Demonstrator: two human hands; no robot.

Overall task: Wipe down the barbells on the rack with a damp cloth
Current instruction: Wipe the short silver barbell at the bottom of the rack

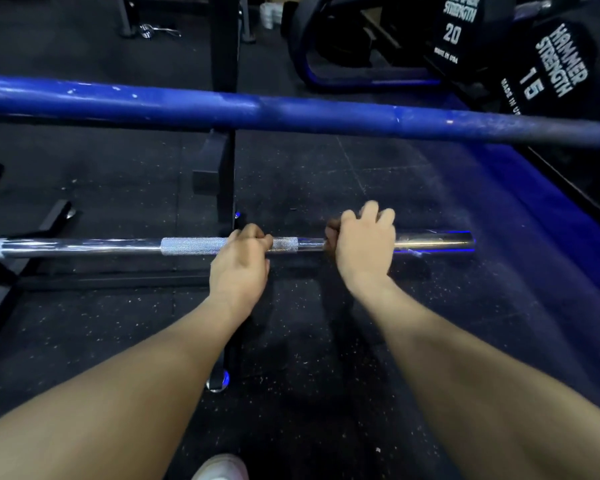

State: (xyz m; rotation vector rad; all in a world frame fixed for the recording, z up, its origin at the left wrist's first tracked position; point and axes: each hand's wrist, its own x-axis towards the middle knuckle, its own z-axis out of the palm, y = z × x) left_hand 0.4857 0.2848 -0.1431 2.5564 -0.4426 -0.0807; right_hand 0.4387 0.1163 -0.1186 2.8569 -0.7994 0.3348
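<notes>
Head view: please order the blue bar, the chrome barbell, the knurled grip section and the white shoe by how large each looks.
1. blue bar, which spans the whole frame.
2. chrome barbell, thinner; cut off at the left edge.
3. knurled grip section.
4. white shoe, though it is only partly in frame, so its rank is unsure.

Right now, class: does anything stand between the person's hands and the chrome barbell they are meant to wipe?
Nothing visible: the left hand grips the chrome barbell directly; the right hand presses a dark cloth around it.
</notes>
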